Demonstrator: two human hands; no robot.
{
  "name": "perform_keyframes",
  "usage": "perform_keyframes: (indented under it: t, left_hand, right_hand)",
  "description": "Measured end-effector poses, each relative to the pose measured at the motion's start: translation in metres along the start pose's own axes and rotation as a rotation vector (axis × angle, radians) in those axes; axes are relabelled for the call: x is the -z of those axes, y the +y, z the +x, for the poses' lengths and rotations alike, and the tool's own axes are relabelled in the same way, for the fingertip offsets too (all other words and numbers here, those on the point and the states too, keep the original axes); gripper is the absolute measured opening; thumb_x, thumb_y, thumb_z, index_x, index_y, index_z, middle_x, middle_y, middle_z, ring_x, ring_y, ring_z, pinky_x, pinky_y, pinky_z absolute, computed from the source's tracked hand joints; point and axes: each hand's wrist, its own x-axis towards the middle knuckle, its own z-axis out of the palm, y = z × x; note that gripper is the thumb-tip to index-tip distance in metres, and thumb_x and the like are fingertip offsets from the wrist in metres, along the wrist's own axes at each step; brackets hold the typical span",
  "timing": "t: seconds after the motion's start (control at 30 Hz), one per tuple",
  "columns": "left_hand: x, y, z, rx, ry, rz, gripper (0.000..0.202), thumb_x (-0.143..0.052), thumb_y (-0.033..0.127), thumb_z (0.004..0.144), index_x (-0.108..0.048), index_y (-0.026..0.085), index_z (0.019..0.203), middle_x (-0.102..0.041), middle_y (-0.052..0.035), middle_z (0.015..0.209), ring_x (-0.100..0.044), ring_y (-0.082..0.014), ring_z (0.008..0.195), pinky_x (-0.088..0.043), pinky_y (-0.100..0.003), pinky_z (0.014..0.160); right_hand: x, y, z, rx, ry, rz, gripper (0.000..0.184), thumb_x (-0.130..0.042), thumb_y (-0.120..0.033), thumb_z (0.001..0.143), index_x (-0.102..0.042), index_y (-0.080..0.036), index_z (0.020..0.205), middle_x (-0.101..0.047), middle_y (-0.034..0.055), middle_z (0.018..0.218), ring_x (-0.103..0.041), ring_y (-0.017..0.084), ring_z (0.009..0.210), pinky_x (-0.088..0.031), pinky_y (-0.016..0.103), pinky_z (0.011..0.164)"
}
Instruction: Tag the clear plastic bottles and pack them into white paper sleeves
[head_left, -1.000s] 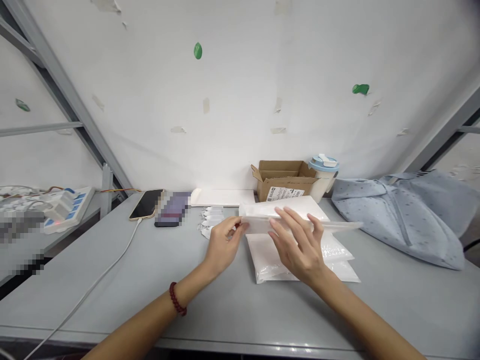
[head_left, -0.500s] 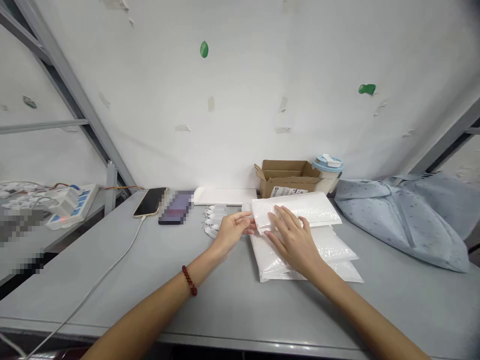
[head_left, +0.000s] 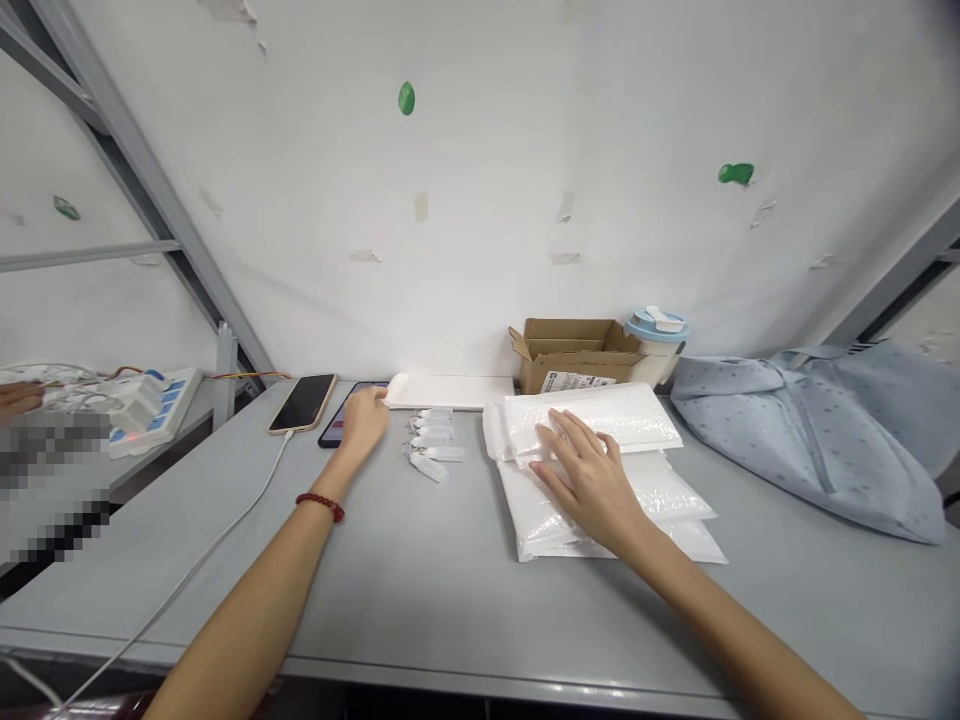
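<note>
My left hand is closed in a pinch at the curled left end of a long stack of white paper sheets, against the wall. It hides part of a dark phone beneath it. My right hand lies with fingers spread on the top white bubble mailer. More white bubble mailers lie stacked under that one. Between my hands are several small translucent tags with metal rings.
Behind the mailers stand an open cardboard box and a blue-lidded cup. A grey-blue patterned cloth bag lies right. A second phone has a white cable crossing the table. Another person's hand is beyond a power strip.
My left hand has moved left from the mailers' edge to the end of the white paper sheets, uncovering the tags. My right hand has stayed on the mailers. Another person's hand has appeared far left.
</note>
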Motion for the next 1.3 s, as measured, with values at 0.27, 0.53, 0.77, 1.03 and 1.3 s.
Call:
perform_keyframes:
  t: [0.27, 0.53, 0.77, 1.03, 1.3]
  left_hand:
    - [-0.002, -0.021, 0.010, 0.070, -0.037, 0.078, 0.034, -0.044, 0.008, 0.063, -0.070, 0.014, 0.085, -0.072, -0.0108, 0.085, -0.061, -0.0282, 0.098, -0.042, -0.035, 0.089]
    - [-0.008, -0.014, 0.007, 0.050, -0.180, -0.058, 0.043, -0.044, 0.003, 0.060, -0.069, 0.008, 0.095, -0.063, 0.0003, 0.053, -0.062, -0.0200, 0.063, -0.046, -0.028, 0.070]
    - [-0.009, -0.007, 0.007, 0.135, 0.064, -0.280, 0.035, -0.055, 0.027, 0.070, -0.064, 0.009, 0.098, -0.060, -0.0006, 0.062, -0.056, -0.0137, 0.050, -0.045, -0.025, 0.053]
    - [0.028, 0.020, 0.007, 0.262, 0.579, -0.993, 0.024, -0.067, 0.012, 0.055, -0.049, 0.016, 0.070, -0.053, 0.0048, 0.061, -0.058, -0.0111, 0.055, -0.054, -0.028, 0.061]
    - [0.048, 0.026, 0.000, 0.180, 0.476, -1.168, 0.025, -0.068, 0.010, 0.058, -0.046, 0.019, 0.063, -0.055, 0.0011, 0.067, -0.063, -0.0163, 0.078, -0.054, -0.029, 0.079]
  right_hand:
    - [0.001, 0.000, 0.000, -0.002, -0.009, 0.016, 0.038, -0.037, -0.039, 0.092, -0.050, -0.018, 0.122, -0.042, 0.0149, 0.137, -0.034, 0.029, 0.128, -0.035, 0.051, 0.090]
    - [0.002, 0.000, -0.001, 0.005, -0.029, 0.009, 0.039, -0.035, -0.040, 0.092, -0.049, -0.018, 0.121, -0.040, 0.0149, 0.139, -0.033, 0.028, 0.129, -0.034, 0.052, 0.091]
    - [0.002, 0.000, -0.001, 0.010, -0.023, 0.009, 0.038, -0.035, -0.039, 0.092, -0.049, -0.018, 0.121, -0.040, 0.0148, 0.138, -0.033, 0.028, 0.129, -0.034, 0.051, 0.091]
    - [0.001, 0.000, -0.001, 0.008, -0.004, 0.024, 0.037, -0.037, -0.039, 0.092, -0.050, -0.019, 0.120, -0.042, 0.0160, 0.137, -0.035, 0.029, 0.127, -0.035, 0.052, 0.090]
    - [0.002, 0.000, 0.000, 0.012, 0.012, 0.049, 0.034, -0.038, -0.036, 0.092, -0.050, -0.020, 0.119, -0.043, 0.0171, 0.136, -0.036, 0.030, 0.126, -0.035, 0.053, 0.090]
